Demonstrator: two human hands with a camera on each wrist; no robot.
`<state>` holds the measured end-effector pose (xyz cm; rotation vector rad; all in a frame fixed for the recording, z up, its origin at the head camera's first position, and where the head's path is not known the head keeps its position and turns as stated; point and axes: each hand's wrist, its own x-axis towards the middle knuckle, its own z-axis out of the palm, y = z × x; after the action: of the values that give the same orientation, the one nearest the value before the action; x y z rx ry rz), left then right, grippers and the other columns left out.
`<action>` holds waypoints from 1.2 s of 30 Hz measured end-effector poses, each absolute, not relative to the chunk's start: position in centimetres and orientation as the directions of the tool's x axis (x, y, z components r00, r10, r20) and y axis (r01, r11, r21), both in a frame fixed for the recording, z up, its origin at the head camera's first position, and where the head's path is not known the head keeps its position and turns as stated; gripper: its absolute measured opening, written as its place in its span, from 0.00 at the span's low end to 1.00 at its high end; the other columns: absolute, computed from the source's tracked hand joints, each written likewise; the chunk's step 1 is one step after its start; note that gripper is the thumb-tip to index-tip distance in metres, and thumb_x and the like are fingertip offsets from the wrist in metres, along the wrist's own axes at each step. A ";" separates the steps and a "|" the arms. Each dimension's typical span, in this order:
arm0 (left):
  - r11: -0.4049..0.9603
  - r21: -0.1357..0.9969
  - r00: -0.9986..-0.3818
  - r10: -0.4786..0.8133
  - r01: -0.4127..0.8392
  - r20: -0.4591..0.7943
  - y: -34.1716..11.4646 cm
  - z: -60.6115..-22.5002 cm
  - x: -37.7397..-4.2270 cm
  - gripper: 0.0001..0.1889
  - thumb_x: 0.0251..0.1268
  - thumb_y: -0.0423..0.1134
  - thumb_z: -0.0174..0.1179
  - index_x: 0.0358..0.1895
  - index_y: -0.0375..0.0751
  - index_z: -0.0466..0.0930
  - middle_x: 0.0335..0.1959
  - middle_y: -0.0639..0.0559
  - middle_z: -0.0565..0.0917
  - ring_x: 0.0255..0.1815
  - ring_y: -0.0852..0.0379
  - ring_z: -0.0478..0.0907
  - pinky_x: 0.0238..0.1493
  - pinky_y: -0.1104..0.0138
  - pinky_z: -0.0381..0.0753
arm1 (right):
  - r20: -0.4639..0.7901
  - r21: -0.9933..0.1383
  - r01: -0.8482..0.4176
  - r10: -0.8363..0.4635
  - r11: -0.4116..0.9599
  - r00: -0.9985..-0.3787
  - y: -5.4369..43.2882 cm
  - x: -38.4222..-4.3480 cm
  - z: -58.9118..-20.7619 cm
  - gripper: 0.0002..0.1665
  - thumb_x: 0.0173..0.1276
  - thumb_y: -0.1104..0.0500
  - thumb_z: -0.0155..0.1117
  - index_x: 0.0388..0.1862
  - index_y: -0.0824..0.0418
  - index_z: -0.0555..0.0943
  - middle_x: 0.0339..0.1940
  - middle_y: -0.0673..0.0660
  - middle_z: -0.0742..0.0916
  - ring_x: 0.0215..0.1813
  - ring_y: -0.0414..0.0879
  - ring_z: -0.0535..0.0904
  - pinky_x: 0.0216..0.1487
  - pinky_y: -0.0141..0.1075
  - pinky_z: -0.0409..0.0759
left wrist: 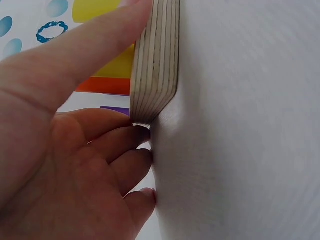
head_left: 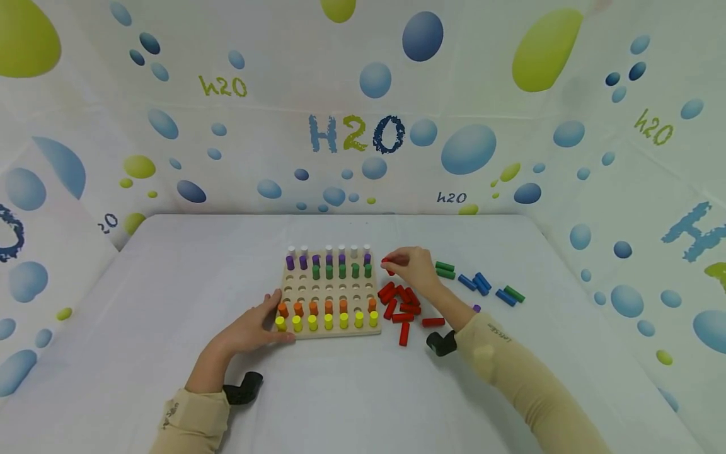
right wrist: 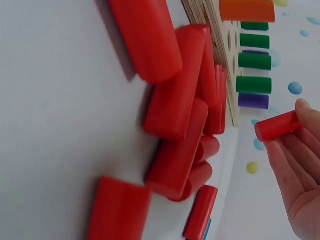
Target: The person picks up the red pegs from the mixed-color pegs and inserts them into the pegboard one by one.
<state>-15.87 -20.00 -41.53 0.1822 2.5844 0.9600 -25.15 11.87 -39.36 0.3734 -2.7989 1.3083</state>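
A wooden pegboard [head_left: 381, 328] lies flat, bearing rows of white, purple, green, orange and yellow pegs. Bare holes fill the rows between green and orange. My left hand [head_left: 249, 328] holds its near left corner, thumb along the front edge and fingers against the left side. In the left wrist view, the thumb [left wrist: 85, 55] presses the layered plywood edge [left wrist: 156, 55]. Beyond the board's right side, my right hand [head_left: 416, 268] pinches a red peg [right wrist: 276, 126] between thumb and fingers, raised above the table. Below that hand lies a loose heap of red pegs [head_left: 403, 318].
Farther right lie green pegs [head_left: 445, 273], blue pegs [head_left: 506, 297] and another green peg [head_left: 514, 294]. A purple peg [head_left: 476, 308] shows partly behind the right forearm. Black wrist cameras [head_left: 244, 388] sit on both wrists. A patterned curtain [head_left: 351, 75] stands behind the white table [head_left: 340, 397].
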 end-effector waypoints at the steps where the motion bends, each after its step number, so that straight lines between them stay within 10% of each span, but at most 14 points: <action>1: 0.758 0.652 -0.921 0.249 -0.008 -0.301 -20.0 -41.5 -15.9 0.58 0.45 0.58 0.67 0.72 0.36 0.40 0.70 0.30 0.43 0.69 0.32 0.40 0.63 0.38 0.42 | 0.124 -0.759 -0.222 -0.199 0.612 -0.972 11.7 -25.1 -39.4 0.13 0.60 0.56 0.66 0.41 0.62 0.83 0.37 0.55 0.86 0.41 0.47 0.82 0.43 0.35 0.80; 36: 0.770 0.638 -0.912 0.248 -0.019 -0.326 -19.6 -41.1 -15.8 0.57 0.47 0.59 0.65 0.72 0.35 0.39 0.70 0.29 0.43 0.68 0.30 0.42 0.62 0.38 0.45 | 0.207 -0.859 -0.293 -0.240 0.419 -0.948 4.6 -24.0 -39.6 0.13 0.59 0.56 0.67 0.39 0.63 0.83 0.35 0.54 0.86 0.37 0.44 0.81 0.41 0.29 0.80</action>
<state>-15.79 -19.60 -41.14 0.1746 2.5688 0.9325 -23.98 4.65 -39.60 0.4897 -2.6022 1.5927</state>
